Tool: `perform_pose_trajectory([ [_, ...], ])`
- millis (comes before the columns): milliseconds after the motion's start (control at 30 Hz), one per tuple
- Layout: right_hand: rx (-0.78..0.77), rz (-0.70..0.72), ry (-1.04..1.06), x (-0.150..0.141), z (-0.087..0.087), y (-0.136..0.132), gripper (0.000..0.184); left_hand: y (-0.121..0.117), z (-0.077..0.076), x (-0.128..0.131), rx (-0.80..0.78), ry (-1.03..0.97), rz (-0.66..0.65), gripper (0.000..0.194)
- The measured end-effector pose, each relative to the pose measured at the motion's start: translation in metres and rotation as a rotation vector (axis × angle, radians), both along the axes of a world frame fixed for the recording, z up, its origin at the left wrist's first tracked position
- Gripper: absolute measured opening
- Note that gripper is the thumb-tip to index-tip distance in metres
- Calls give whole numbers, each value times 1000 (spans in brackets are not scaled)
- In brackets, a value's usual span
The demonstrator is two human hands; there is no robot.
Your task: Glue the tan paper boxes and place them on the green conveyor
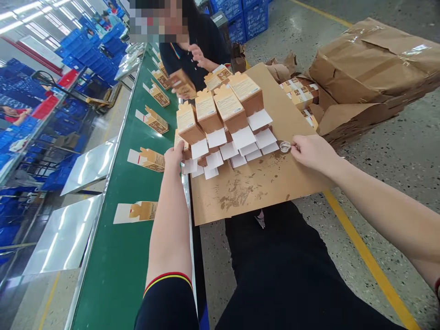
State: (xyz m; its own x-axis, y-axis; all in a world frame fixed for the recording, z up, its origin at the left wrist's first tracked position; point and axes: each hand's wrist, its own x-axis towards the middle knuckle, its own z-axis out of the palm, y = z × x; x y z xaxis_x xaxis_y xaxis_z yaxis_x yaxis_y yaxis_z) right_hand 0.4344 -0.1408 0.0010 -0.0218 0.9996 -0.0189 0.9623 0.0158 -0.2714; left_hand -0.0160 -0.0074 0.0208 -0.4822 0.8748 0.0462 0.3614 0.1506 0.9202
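Note:
My left hand [174, 156] is at the left end of a stack of cartons, its thumb and fingers closed on a lower tan carton [182, 143]. The stacked cartons [225, 104] lie on their sides with white flaps [243, 137] hanging open toward me. They rest on a brown cardboard sheet [275, 183] with dark wet-looking smears. My right hand [307, 150] is closed in a pinch at the right of the sheet. Just beside its fingertips is a small clear round thing [285, 146]; what the fingers hold is too small to make out.
On the left runs a green conveyor belt [113, 270] with several spaced open cartons [151, 158]. A co-worker [195, 50] across the stack handles a blurred carton [183, 84]. Brown paper-wrapped bundles [374, 68] stand at right. Blue crates [255, 20] are behind.

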Motion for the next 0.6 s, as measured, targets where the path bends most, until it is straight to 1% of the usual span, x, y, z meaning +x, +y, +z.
perform_pose_trajectory([
  [67,-6,19,-22,-1,-1,4,21,-10,2,0,-57,-11,43,34],
  [100,-2,21,-24,0,0,4,20,-20,3,-3,-39,-19,65,33],
  [133,6,17,-18,2,0,4,19,-32,3,-8,15,-37,84,33],
  [167,18,5,2,4,1,2,18,-47,3,-13,82,-72,97,35],
  [233,67,-36,80,9,3,-7,15,-88,0,-21,210,-202,90,43],
  [300,149,-84,212,12,2,-24,12,-135,-8,-20,279,-391,11,50],
  [367,229,-89,386,7,-5,-48,8,-180,-21,-5,262,-557,-102,59],
  [433,259,-13,558,-8,-17,-73,11,-212,-38,20,200,-654,-188,69],
  [500,240,106,682,-33,-33,-97,17,-229,-56,48,153,-680,-210,77],
  [567,219,188,743,-63,-52,-114,18,-231,-73,69,120,-636,-197,82],
  [600,211,222,755,-78,-61,-119,18,-230,-80,76,106,-594,-191,85],
])
